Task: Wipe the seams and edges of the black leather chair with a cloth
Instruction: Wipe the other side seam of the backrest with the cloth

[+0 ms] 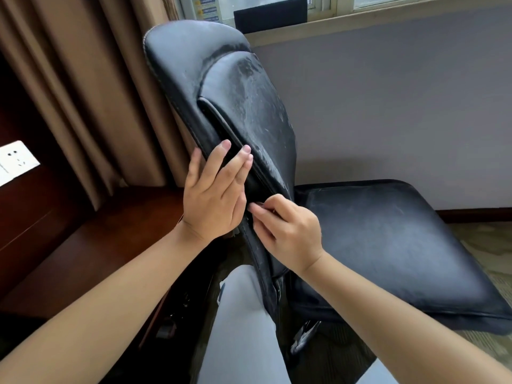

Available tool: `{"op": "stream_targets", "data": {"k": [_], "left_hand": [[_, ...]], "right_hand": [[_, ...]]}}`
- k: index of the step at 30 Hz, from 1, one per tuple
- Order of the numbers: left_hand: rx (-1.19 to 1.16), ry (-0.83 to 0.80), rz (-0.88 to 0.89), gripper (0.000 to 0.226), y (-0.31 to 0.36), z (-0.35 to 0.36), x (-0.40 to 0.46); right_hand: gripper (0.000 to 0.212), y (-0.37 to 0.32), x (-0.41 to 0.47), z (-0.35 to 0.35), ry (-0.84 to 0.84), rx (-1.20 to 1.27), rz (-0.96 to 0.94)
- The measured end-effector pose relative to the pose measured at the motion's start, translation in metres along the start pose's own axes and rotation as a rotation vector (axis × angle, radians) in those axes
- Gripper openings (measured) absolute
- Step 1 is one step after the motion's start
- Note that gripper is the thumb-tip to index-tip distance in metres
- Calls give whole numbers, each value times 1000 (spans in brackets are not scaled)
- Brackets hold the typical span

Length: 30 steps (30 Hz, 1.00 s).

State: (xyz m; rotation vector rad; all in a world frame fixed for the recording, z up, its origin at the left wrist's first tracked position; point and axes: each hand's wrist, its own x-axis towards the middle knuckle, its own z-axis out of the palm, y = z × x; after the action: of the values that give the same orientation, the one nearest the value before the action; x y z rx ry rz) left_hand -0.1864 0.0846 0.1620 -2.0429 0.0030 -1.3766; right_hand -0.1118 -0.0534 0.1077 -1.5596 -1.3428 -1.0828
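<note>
The black leather chair stands in front of me, its worn backrest [243, 87] tilted and seen from the side, its seat cushion [388, 239] to the right. My left hand [213, 198] lies on the backrest's side edge with straight fingers across the piped seam and the thumb on the outer side. Just below it, my right hand [291, 234] has curled fingers whose tips pinch at the seam low on the backrest. No cloth is visible in either hand.
Brown curtains [83, 79] hang to the left behind the chair. A dark wooden desk [55, 231] with a white wall socket [13, 162] is at the left. A grey wall [388, 106] and window sill [360, 20] lie beyond. My leg [243, 328] in light trousers is under the backrest.
</note>
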Motion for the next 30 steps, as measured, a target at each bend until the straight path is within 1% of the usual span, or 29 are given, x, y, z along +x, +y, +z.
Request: {"op": "stream_targets", "data": {"k": [1,4,6,8,10,13,15,17,21,26,28,30], "left_hand": [[0,2,-3,46,0,0,0],[0,6,-5,44,0,0,-1],[5,6,-2,44,-1,0,-1],[1,11,3,44,0,-1,0],[0,17,29,44,-2,-1,1],[30,29,98,42,-11,-3,3],[30,42,117,40,-15,-4,7],[30,43,107,40,-15,-4,8],[35,23,68,42,-8,-4,4],[38,-8,55,43,0,-6,-2],[37,-10,75,43,1,-5,-3],[32,-5,79,43,2,-4,-4]], "right_hand": [[15,0,-4,3,-24,1,-9],[18,4,-31,13,-168,-1,-9],[20,8,-42,15,-218,-6,-8],[23,10,-36,12,-188,-3,-23],[20,9,-18,4,-81,7,-18],[12,10,14,-9,113,34,53],[10,11,26,-11,162,28,77],[10,12,27,-6,145,20,93],[19,13,7,5,97,24,129],[18,14,-40,5,-51,-20,114],[16,10,-32,4,-28,-3,121],[14,7,-9,0,65,40,137]]}}
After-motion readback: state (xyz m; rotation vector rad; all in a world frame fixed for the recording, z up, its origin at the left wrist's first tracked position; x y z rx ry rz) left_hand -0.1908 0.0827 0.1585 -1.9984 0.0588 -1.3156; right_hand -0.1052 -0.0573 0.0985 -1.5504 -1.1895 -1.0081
